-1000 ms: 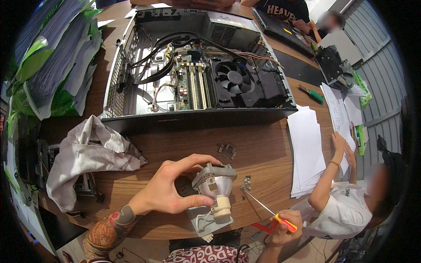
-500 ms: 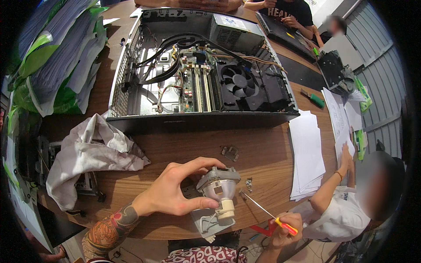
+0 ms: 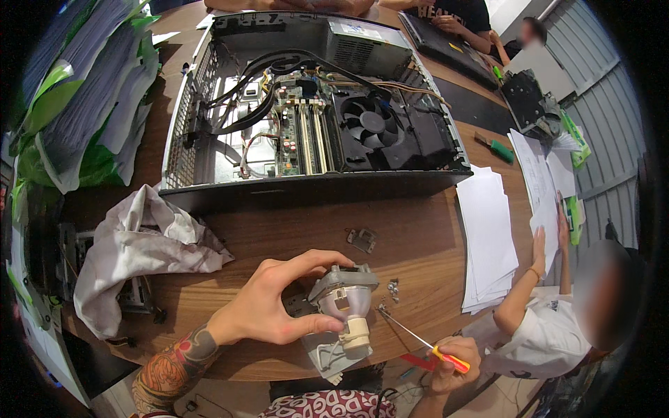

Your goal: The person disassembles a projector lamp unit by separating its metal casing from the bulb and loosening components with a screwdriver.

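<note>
Grey-framed, a glass lamp (image 3: 350, 302) is gripped at the near edge of a wooden desk (image 3: 425, 258), fingers of the left hand (image 3: 275, 299) set wide around it. The right hand (image 3: 446, 380) wraps its fingers round a red-and-yellow screwdriver (image 3: 453, 359), tip near loose screws (image 3: 394, 290). Beyond lies a small metal bracket (image 3: 362, 240); pale cloth (image 3: 143, 254) and white papers (image 3: 488, 237) flank the work, while an opened computer case (image 3: 313, 185) blocks the space behind.

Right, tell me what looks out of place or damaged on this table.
The crumpled cloth at the left lies draped over some dark hardware, partly hiding it. Small metal pieces, seemingly screws, lie loose on the table right of the lamp. No damage or spill stands out.
</note>
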Tool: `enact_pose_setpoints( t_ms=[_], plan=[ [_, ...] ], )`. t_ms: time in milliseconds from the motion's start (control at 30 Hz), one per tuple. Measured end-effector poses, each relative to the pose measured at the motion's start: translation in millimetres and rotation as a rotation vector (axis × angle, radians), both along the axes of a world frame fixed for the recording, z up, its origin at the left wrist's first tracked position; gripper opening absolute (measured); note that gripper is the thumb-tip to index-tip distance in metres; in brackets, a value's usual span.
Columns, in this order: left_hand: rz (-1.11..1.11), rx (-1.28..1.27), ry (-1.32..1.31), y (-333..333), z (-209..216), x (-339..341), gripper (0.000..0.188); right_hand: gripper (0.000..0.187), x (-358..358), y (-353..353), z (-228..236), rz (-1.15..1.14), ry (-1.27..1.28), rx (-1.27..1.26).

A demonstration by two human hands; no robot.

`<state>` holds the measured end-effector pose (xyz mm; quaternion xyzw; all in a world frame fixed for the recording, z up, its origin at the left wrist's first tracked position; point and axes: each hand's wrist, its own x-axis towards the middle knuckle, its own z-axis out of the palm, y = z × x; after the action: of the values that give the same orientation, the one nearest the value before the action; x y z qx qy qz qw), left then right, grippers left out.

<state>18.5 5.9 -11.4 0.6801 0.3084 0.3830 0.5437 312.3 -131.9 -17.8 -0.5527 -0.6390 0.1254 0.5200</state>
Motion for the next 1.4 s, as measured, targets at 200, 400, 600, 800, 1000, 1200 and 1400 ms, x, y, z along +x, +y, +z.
enact_pose_setpoints(
  t_ms=[200,400,600,800,1000,1200,1400],
  plan=[
    [-0.007,-0.002,0.015,0,1,0,0.066,0.047,1,-2,-5,0.015,0.015,0.012],
    [-0.007,0.011,0.007,0,0,0,0.066,0.044,-1,-6,-9,-0.009,0.113,0.055],
    [-0.015,0.001,0.025,0,2,-1,0.066,0.043,-2,-4,-8,-0.014,0.165,0.065],
    [-0.064,-0.056,0.044,1,4,-3,0.075,0.043,-8,-1,-3,0.0,0.099,0.009],
    [-0.069,-0.057,0.073,0,5,-4,0.073,0.043,-11,3,-3,0.01,0.026,0.001],
    [-0.013,0.005,0.001,0,1,1,0.066,0.042,-9,2,-4,0.005,0.073,0.009],
    [-0.022,0.001,0.027,0,2,0,0.066,0.043,-9,3,-1,0.011,0.092,0.009]
  ],
)
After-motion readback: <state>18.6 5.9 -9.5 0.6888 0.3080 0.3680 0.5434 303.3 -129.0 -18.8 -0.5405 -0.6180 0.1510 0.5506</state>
